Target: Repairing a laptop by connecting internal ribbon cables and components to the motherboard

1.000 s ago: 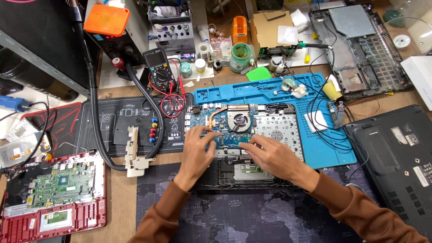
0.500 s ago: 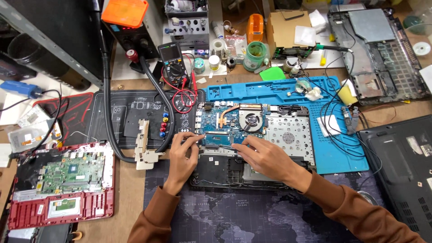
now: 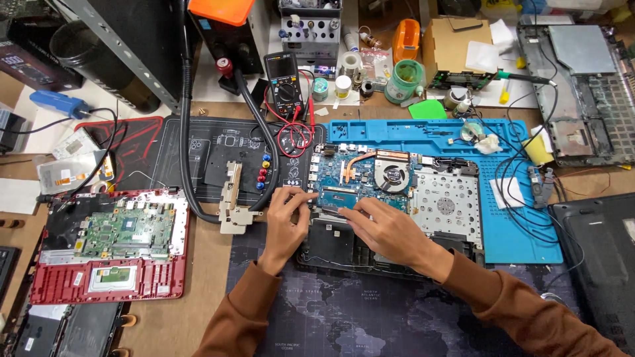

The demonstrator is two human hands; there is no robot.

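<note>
Opened black laptop base [image 3: 370,254] bares its blue motherboard [image 3: 360,175]; left hand [image 3: 286,221] and right hand [image 3: 387,228], fingers curled, press the green memory stick [image 3: 338,198], apparently not yet freed.

Both hands sit on the opened laptop [image 3: 397,198], so the right hand [image 3: 390,231] covers the lower middle of the board and the left hand [image 3: 286,221] hides its left edge. Can't tell what the fingertips pinch, too small. The black laptop [image 3: 598,264] is cut off by the right edge, the red laptop [image 3: 106,277] partly by the bottom left corner.
</note>
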